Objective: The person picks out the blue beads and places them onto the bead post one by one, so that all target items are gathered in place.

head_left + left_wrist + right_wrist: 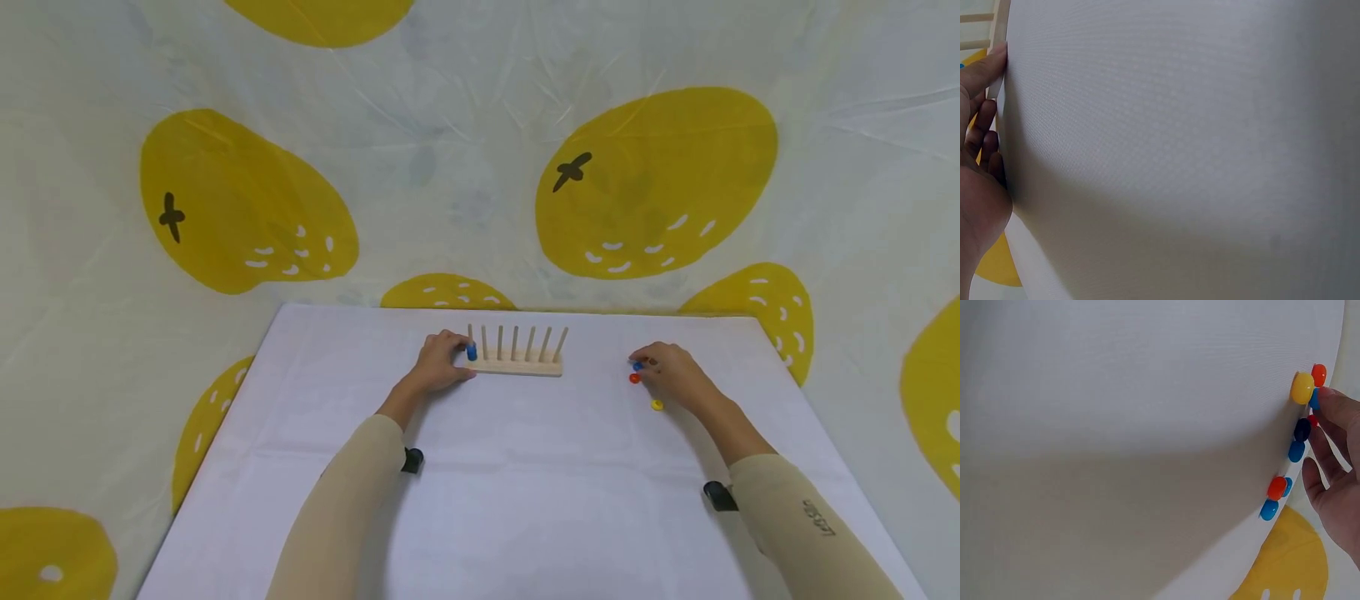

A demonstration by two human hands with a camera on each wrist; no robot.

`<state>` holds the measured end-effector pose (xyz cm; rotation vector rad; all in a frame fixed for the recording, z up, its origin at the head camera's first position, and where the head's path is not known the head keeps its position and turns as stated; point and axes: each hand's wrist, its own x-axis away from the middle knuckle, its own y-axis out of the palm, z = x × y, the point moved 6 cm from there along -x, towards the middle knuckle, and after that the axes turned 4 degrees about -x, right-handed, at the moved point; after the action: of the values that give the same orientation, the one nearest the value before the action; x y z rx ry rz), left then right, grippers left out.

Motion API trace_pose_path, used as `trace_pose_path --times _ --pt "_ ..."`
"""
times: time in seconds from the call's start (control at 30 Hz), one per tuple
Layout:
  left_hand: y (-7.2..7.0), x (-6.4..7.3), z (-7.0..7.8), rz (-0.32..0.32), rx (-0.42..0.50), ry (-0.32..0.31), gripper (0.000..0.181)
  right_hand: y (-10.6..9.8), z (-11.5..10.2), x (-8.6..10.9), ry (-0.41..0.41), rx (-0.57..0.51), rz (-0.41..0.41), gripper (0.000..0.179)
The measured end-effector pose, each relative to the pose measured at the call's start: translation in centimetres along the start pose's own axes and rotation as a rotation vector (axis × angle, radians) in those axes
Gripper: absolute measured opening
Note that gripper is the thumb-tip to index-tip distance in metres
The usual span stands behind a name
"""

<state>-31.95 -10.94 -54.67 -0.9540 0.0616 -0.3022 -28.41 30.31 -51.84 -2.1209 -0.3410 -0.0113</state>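
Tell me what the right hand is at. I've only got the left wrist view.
Observer: The right hand is out to the right of the peg rack, its thumb at a blue bead.
Operator: My frame cuts off most of the rack. Anything on it?
Observer: Yes, blue beads sit on the leftmost peg, as the head view shows it.
Operator: And what's right beside the bead at that thumb?
Observer: A yellow bead, seen in the right wrist view.
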Motion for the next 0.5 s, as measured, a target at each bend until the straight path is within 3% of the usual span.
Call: trace_pose_path --times 0.33,0.5 --pt "-0.06 0.08 0.1 -0.004 -0.006 -0.013 0.059 0.38 0.58 -0.3 -0.098 0.076 0.055 0.021" --pt "-0.15 0.16 0.22 -0.007 0.003 -0.019 0.059 0.51 0.48 -0.38 -0.107 0.1 0.071 0.018"
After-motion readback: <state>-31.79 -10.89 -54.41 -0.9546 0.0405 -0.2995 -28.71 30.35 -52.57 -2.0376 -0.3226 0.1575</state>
